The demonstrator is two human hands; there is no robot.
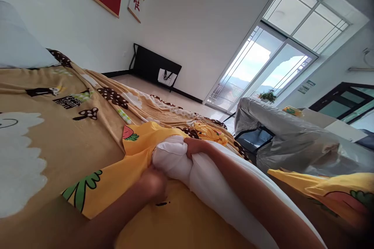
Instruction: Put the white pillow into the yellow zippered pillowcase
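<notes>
We're looking first at the tan blanket [67, 132], spread across the bed and printed with spotted mushrooms. Off its right edge stands furniture under a grey plastic sheet [309, 148], and past its far edge, a black frame [152, 60] against the wall. Now the white pillow [201, 179]: we have it near the blanket's front edge, its far end at the mouth of the yellow pillowcase [117, 177], cloth above and below, the rest lying outside. Over at the blanket's far left corner sits another pillow [20, 42]; by its far right edge, a crumpled yellow bundle [209, 132]. We spot a white bag [162, 79] with black handles at the frame, contents hidden, and a potted plant [268, 95] by the window. Down to our hands: the right [194, 146] has fingers closed on the pillow; the left [153, 183], blurred, touches the pillowcase at its mouth, and how tightly we can't tell.
</notes>
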